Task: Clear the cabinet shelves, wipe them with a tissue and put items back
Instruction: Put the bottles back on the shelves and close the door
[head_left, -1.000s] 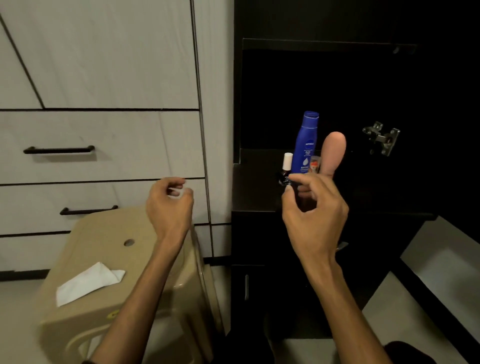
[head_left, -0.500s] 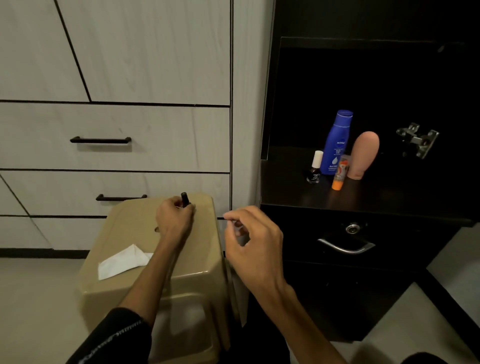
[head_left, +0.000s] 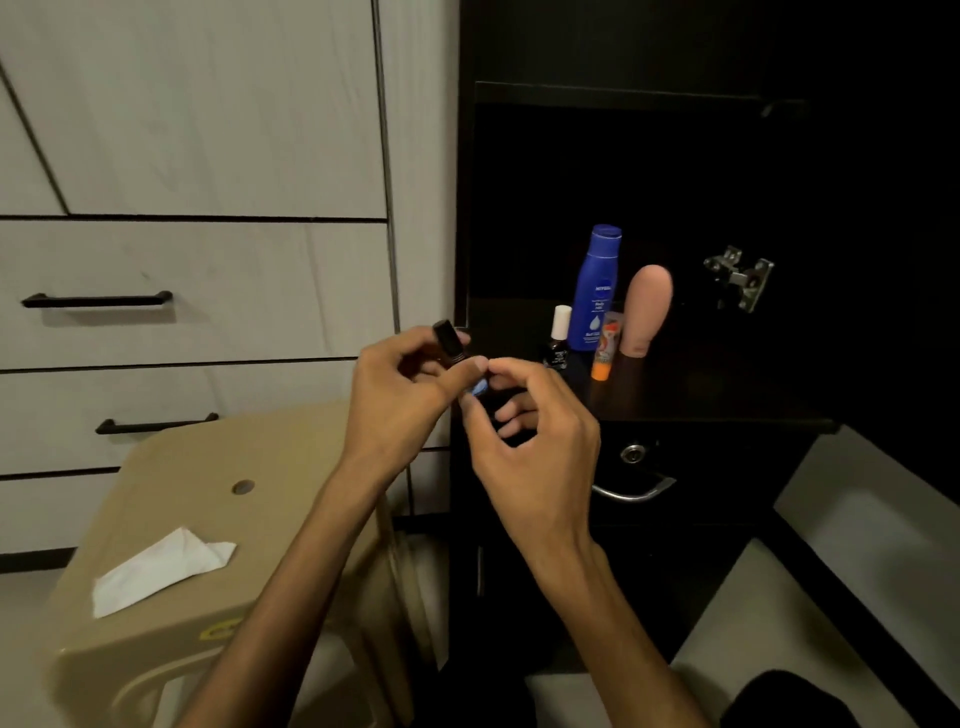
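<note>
The left hand (head_left: 400, 400) is gripping a small dark bottle (head_left: 450, 344), its cap rising above the curled fingers; the right hand (head_left: 530, 431) is pinching a small bluish item (head_left: 479, 387) at the left thumb tip, so both hands are meeting in front of the black cabinet shelf (head_left: 701, 395). Standing on that shelf, just beyond the right hand, are a nail-polish bottle (head_left: 558, 338), a blue lotion bottle (head_left: 596, 291), an orange tube (head_left: 605, 348) and a pink tube (head_left: 647, 312). A white tissue (head_left: 158, 574) is lying on the beige stool (head_left: 218, 467), well apart to the lower left.
</note>
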